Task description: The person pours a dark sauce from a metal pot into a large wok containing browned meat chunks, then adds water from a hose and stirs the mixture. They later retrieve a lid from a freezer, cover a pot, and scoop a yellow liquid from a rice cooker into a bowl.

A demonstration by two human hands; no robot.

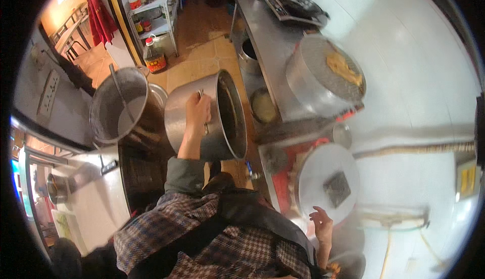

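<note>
Holding a big silver metal pot (214, 140) by its side handle (205, 127), the person has it tipped over above the tiled floor (189, 69), between a deep grey metal pot and the steel counter (265, 26). Its mouth faces right; the inside is dark, and from here I can't tell what is in it. The deep grey metal pot (103, 99), just to the left, has pale, greyish contents (132, 113) at the bottom and a long-handled metal utensil (121, 93) leaning against its rim. On the counter's near end a wide round metal vessel (308, 77) bears a crumpled yellow item (343, 69) on its grey top. Below the counter, a round bowl has pale yellowish contents (263, 106).

The left hand (196, 111) is closed firmly around the handle, knuckles up. The right hand (322, 222) hangs with fingers loosely bent and slightly apart, near the edge of a white round lid (316, 170) with a dark diamond-shaped piece (337, 189) on it; whether they touch, I can't tell.
</note>
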